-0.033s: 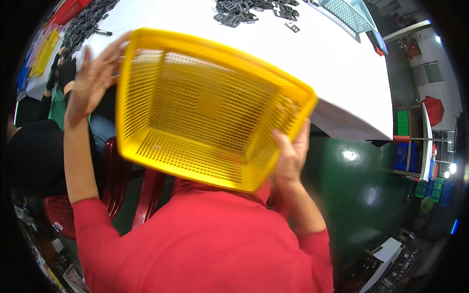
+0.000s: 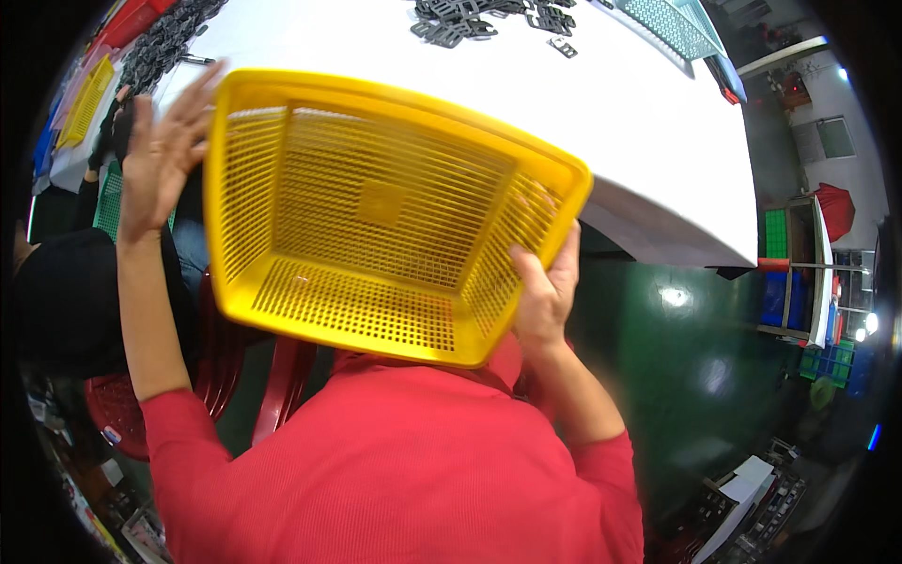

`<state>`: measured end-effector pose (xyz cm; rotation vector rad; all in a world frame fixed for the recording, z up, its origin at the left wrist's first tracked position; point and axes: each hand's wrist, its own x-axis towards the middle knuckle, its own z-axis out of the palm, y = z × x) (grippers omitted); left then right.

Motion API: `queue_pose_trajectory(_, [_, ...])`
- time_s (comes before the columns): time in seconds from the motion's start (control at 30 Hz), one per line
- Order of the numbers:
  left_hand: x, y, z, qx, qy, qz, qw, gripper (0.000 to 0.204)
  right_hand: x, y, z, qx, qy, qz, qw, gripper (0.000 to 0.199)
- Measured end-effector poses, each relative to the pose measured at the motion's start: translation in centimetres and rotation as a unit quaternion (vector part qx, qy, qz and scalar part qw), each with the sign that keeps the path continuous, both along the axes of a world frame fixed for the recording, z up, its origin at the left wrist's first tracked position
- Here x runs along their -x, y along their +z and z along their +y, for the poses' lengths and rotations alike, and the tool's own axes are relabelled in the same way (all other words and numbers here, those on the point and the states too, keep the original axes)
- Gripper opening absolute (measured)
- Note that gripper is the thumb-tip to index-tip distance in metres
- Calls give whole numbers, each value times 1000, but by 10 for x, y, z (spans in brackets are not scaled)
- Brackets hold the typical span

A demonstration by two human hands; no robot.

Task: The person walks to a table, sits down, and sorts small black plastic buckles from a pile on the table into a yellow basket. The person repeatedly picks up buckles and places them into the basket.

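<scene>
A yellow plastic basket (image 2: 381, 202) with slotted walls is held up in front of me at the table's near edge, tilted so its inside faces me. Nothing lies in it. Its right rim is gripped by my right hand (image 2: 547, 299), the thumb over the inner side and the fingers behind. At the left rim, my left hand (image 2: 167, 155) is open with fingers stretched and spread, slightly blurred; I cannot tell whether it touches the basket.
Black slotted plastic pieces (image 2: 460, 21) lie in a pile on the white table (image 2: 672, 160), with a larger heap (image 2: 155, 56) farther left. A pale-green basket (image 2: 667, 33) stands far right. A co-worker in black (image 2: 80, 301) sits at left. Red chairs (image 2: 282, 385) stand nearby.
The yellow basket has shifted a little to the left, with my right hand still on its rim. My left hand has moved slightly left too.
</scene>
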<state>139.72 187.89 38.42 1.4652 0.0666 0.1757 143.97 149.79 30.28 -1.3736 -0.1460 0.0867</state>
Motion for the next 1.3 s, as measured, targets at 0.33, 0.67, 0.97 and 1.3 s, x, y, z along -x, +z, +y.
queue_pose_trajectory(0.33, [-113,-180,-125,-456,-294,94,835,38,-75,120,-132,88,-333,-188,920,59])
queue_pose_trajectory(0.67, [-192,-226,-238,-443,-379,62,811,47,-41,52,-170,68,-223,-112,966,66])
queue_pose_trajectory(0.97, [-64,-149,-40,-89,-248,335,905,60,-20,-24,-91,161,24,150,975,57])
queue_pose_trajectory(1.3, [4,-168,-121,-281,0,150,948,72,-63,-97,-83,262,52,127,955,53])
